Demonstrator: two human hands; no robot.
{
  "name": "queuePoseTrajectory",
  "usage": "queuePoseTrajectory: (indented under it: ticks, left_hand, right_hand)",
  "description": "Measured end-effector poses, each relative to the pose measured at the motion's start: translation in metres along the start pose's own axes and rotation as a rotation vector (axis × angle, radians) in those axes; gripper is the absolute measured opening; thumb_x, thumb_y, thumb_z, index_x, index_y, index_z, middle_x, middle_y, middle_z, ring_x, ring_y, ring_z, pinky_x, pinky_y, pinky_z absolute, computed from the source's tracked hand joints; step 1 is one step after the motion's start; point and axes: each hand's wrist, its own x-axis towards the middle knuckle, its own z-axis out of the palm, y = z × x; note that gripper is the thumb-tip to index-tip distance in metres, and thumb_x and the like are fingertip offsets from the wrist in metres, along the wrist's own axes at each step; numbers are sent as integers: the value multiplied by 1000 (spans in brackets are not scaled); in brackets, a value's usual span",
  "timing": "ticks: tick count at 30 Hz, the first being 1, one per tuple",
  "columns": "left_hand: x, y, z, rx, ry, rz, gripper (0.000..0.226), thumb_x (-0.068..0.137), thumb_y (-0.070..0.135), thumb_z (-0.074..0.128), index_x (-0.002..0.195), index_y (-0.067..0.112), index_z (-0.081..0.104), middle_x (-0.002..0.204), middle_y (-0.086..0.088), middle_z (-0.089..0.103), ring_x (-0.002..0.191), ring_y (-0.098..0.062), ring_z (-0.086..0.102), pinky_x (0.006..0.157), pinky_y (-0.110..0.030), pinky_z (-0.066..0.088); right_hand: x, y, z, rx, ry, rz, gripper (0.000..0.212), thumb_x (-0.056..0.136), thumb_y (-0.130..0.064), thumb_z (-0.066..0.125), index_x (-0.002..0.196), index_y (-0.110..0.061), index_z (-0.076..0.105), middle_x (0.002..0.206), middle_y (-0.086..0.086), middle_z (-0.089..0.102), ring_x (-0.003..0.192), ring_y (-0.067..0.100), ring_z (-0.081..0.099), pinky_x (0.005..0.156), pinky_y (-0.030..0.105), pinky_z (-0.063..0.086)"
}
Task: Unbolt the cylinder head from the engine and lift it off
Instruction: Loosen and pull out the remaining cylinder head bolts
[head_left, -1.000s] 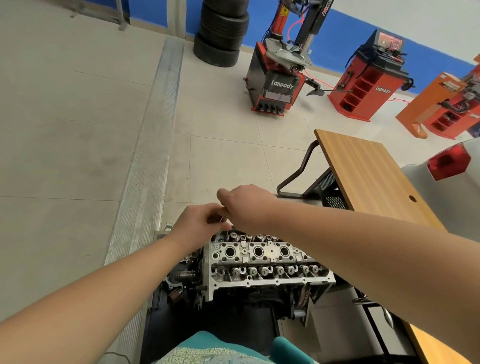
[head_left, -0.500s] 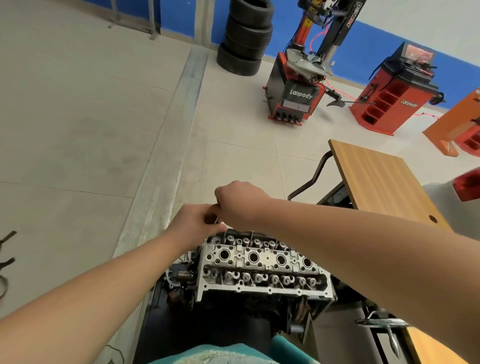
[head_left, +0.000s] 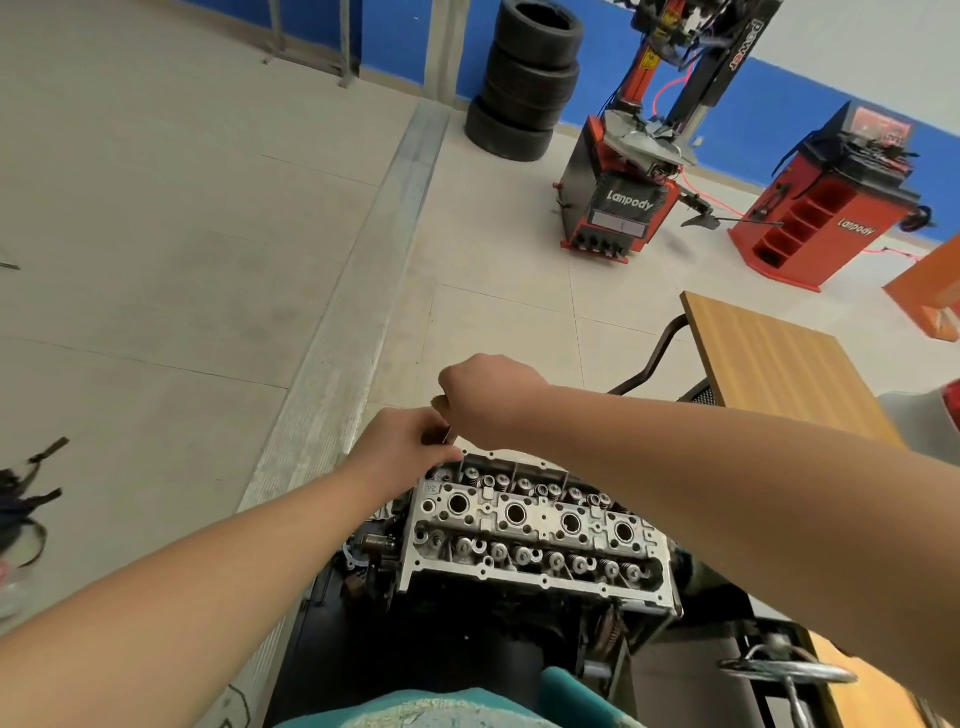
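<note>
Far left, floor: dark straps (head_left: 26, 499), blurred, not identifiable.

Left hand (head_left: 402, 449): fingers curled, tips pinching the lower part of a thin tool shaft (head_left: 445, 435) just above the far-left corner of the head. What the shaft engages is hidden by the hand.

Right hand (head_left: 485, 397): closed in a fist directly above the left hand, gripping the upper end of the same tool; a short stub shows left of the knuckles. Tool type cannot be told.

Bare aluminium cylinder head (head_left: 535, 530), four round plug wells in a row, valve springs along both long edges: seated on the dark engine block (head_left: 467, 613), below and right of both hands. Long axis runs left to right, slightly downward to the right.

Key relation: both hands are stacked at the head's far-left corner, left hand nearer the casting. Judgement: a bolt there is being worked; head not yet lifted.

Right: wooden counter (head_left: 779, 374); chrome cross-shaped wrench (head_left: 787, 673) at lower right.
</note>
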Motion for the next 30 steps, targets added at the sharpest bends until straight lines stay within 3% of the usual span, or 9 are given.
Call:
queuePoseTrajectory:
  ticks: [4,7,10,12,15,18,21,25,30]
  left_hand:
    - [4,-3,-7,-12,-152,40,12,99,32,72,110,27,71,107,14,75,101,-7,68,92,-27,52]
    - [7,0,-11,92,-205,116,22,104,27,63,86,39,59,74,23,66,71,-2,59,63,-12,43]
    - [12,-2,-15,110,-209,119,34,102,23,68,77,42,55,65,30,63,65,9,60,57,-11,41]
    - [14,-3,-19,80,-182,131,43,100,18,69,72,45,54,63,43,59,66,24,56,62,-2,41]
    - [12,-4,-21,103,-142,166,36,100,21,67,75,46,59,64,29,64,72,22,58,64,-3,42]
    - [10,-9,-11,81,-81,135,20,98,24,64,80,28,70,64,20,66,67,9,62,57,-9,41]
    - [6,-11,-3,-49,-3,91,2,93,29,79,91,29,78,81,16,76,83,1,70,77,-16,52]
    - [6,-11,-7,-157,-64,100,17,94,28,79,101,43,72,97,25,75,100,13,67,90,-12,48]
    - [14,-7,-13,-15,-223,106,28,101,25,70,94,50,61,88,28,72,90,14,66,80,-16,47]
  right_hand:
    - [-8,1,3,-102,87,-165,10,105,-21,52,98,-14,49,75,2,49,63,23,48,52,33,34]
    - [-10,9,8,-222,171,-511,14,101,-17,55,114,-10,58,90,5,59,79,25,51,74,39,48]
    - [-13,21,9,-216,214,-647,22,99,-13,57,121,-10,61,101,8,62,88,28,54,83,41,46]
    - [-14,26,7,-199,206,-663,27,98,-7,55,123,-12,64,105,7,62,91,29,52,85,41,45]
    - [-17,22,6,-129,178,-582,27,100,-17,59,126,-15,63,112,5,63,97,28,55,86,42,49]
    - [-16,7,0,3,142,-191,46,104,-57,49,107,-13,63,91,5,62,77,27,60,59,37,44]
    - [-7,-1,2,-52,77,48,43,108,-48,42,88,-12,58,77,6,54,65,27,52,50,31,28]
    - [-8,6,-1,-14,26,-86,14,104,-26,57,109,-14,62,95,7,63,83,29,61,58,33,41]
    - [-9,22,-7,-28,44,-433,22,99,-18,65,120,-17,66,105,1,63,98,25,60,83,40,53]
